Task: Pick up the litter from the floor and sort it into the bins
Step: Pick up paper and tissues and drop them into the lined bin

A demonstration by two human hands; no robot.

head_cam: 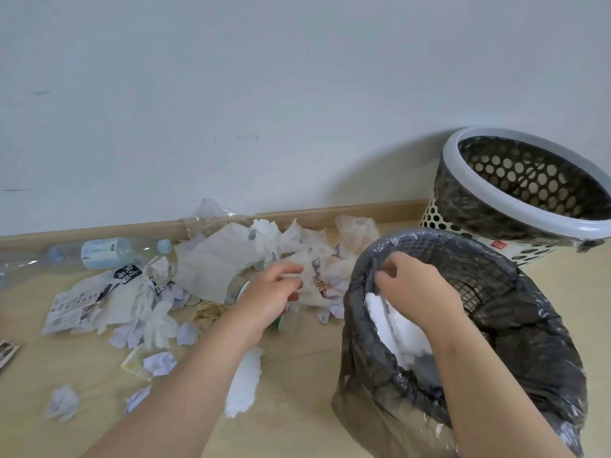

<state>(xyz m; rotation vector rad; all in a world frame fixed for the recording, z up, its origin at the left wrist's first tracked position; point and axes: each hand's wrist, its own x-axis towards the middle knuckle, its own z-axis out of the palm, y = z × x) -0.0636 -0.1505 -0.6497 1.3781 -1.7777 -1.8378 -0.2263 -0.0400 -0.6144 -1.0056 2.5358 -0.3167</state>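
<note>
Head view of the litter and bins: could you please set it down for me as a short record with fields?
left hand: fingers curled, pinching crumpled paper in the pile
right hand: fingers curled over the lined rim of the near bin
near bin contents: white scraps
far bin: by the wall, black liner, bottom hidden
floor: plastic bottle on its side, leaflet, loose white scrap

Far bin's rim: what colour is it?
Light grey; the far bin's rim shows best in the head view.
</note>
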